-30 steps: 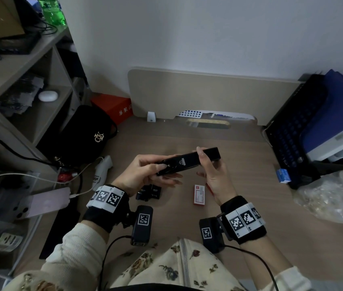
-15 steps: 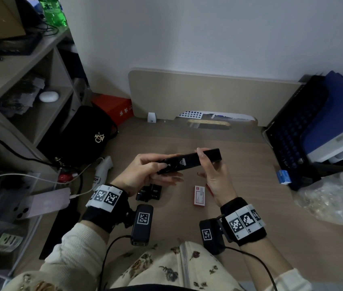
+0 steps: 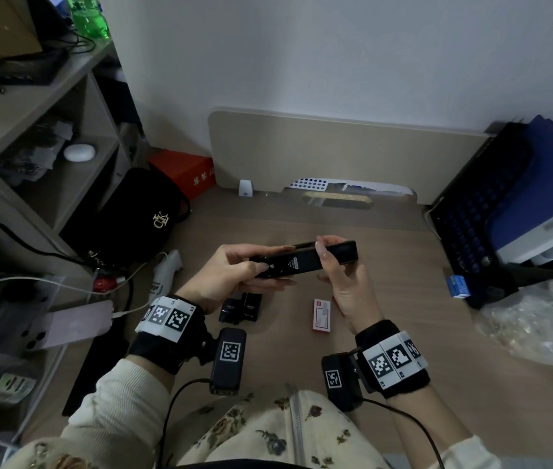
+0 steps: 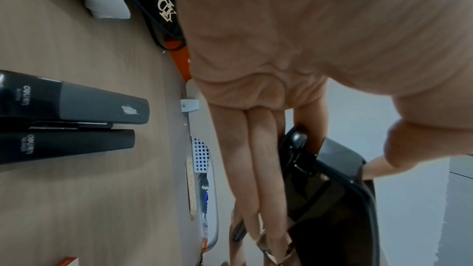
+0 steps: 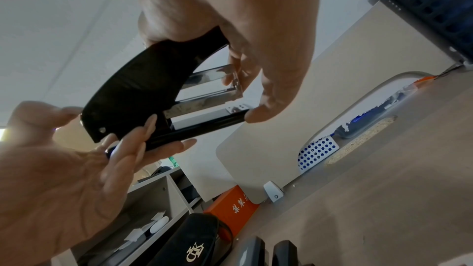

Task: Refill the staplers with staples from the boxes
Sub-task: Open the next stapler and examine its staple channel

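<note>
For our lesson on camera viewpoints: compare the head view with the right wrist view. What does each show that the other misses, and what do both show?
Only the head view shows the small red-and-white staple box on the wooden desk and both marker-tagged wristbands.

Only the right wrist view shows the shiny metal staple channel exposed under the raised top of the black stapler.

Both show the left hand and right hand holding that stapler, two more dark staplers lying on the desk, and the black pouch with a gold logo.
</note>
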The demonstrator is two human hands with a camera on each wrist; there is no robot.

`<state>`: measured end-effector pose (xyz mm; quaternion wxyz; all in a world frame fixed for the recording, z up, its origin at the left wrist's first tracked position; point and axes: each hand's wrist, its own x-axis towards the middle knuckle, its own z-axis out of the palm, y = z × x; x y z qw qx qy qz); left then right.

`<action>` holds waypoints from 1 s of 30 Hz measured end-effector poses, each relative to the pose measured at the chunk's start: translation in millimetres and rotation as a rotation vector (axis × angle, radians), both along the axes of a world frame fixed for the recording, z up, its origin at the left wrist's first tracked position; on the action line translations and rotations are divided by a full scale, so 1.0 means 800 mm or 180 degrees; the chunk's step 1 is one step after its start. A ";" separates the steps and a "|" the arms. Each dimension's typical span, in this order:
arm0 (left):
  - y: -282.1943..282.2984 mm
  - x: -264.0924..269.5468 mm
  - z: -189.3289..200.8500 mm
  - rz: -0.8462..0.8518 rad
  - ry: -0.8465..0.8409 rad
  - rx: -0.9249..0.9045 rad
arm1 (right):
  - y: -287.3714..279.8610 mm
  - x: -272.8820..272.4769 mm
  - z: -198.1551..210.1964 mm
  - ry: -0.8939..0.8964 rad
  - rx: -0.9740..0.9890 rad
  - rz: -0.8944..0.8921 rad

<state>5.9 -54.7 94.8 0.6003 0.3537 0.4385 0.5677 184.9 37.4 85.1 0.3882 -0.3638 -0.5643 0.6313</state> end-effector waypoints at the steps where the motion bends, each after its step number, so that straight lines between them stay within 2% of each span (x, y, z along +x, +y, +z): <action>1: 0.000 0.000 0.000 0.0010 -0.0016 0.0048 | 0.000 0.000 0.001 0.0049 -0.0030 -0.0006; 7: 0.001 -0.004 0.000 0.0083 -0.0091 0.0192 | -0.002 -0.002 0.006 0.0144 -0.0153 -0.0038; 12: 0.002 -0.003 0.001 0.0117 0.0020 0.0337 | -0.004 -0.001 0.009 0.0267 -0.0091 -0.0024; 17: 0.000 -0.003 0.005 0.0066 -0.0102 0.0584 | -0.004 0.000 0.012 0.0285 0.0028 -0.0037; 30: 0.001 -0.006 0.005 0.0094 0.0102 0.0635 | 0.001 0.002 0.003 0.0332 0.0152 -0.0006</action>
